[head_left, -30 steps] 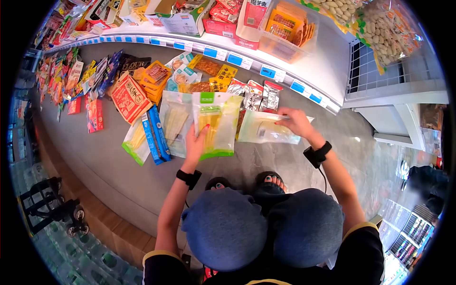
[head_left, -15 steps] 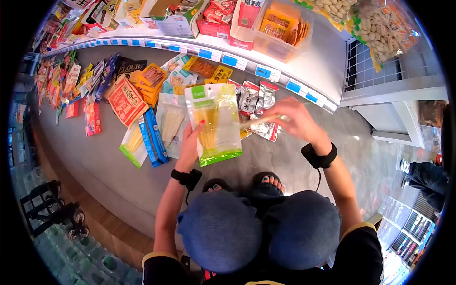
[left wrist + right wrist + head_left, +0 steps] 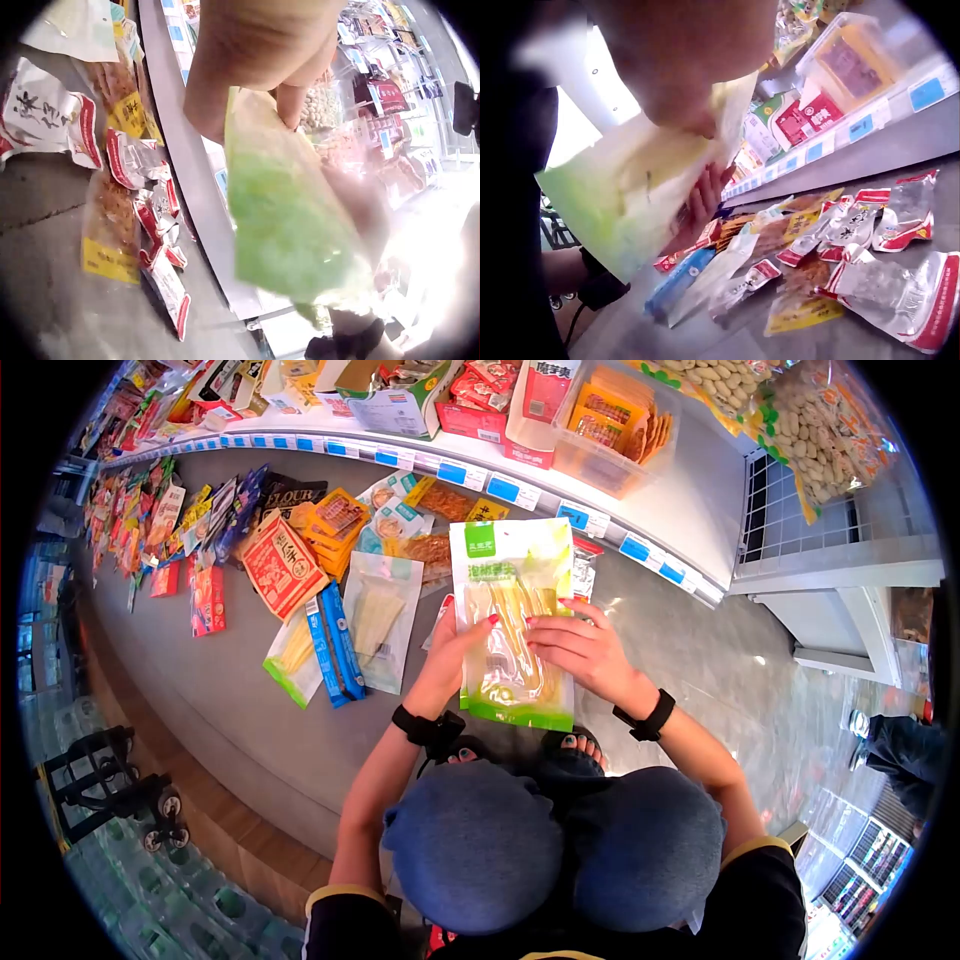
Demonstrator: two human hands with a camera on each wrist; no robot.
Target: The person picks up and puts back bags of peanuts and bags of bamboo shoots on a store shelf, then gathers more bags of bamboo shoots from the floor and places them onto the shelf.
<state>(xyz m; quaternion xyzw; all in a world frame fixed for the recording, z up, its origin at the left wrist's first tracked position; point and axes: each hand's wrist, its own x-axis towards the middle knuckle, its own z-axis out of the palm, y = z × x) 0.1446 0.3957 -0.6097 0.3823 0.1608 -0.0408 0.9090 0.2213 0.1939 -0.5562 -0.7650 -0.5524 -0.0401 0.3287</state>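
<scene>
I hold up a clear packet with green top and bottom bands [image 3: 512,622], filled with pale yellow strips, in front of me above the grey floor [image 3: 190,680]. My left hand [image 3: 452,652] grips its left edge, thumb on the front. My right hand [image 3: 578,648] holds the right side, its fingers lying across the front. The left wrist view shows the packet [image 3: 289,217] blurred under my left fingers [image 3: 247,52]. Seen from the right wrist, the packet [image 3: 645,187] stands edge-on with my left hand [image 3: 705,202] behind it.
Many snack packets lie spread on the floor: a similar clear packet [image 3: 378,618], blue sticks [image 3: 333,643], a red bag [image 3: 280,565], silver-red pouches [image 3: 900,217]. A white shelf edge with blue price tags [image 3: 520,490] runs behind, stocked with boxes. A wheeled cart [image 3: 110,790] stands at left.
My right hand has come in from the right with a second packet and joined the left on the green-banded packet. The packets now sit higher and more centred.
</scene>
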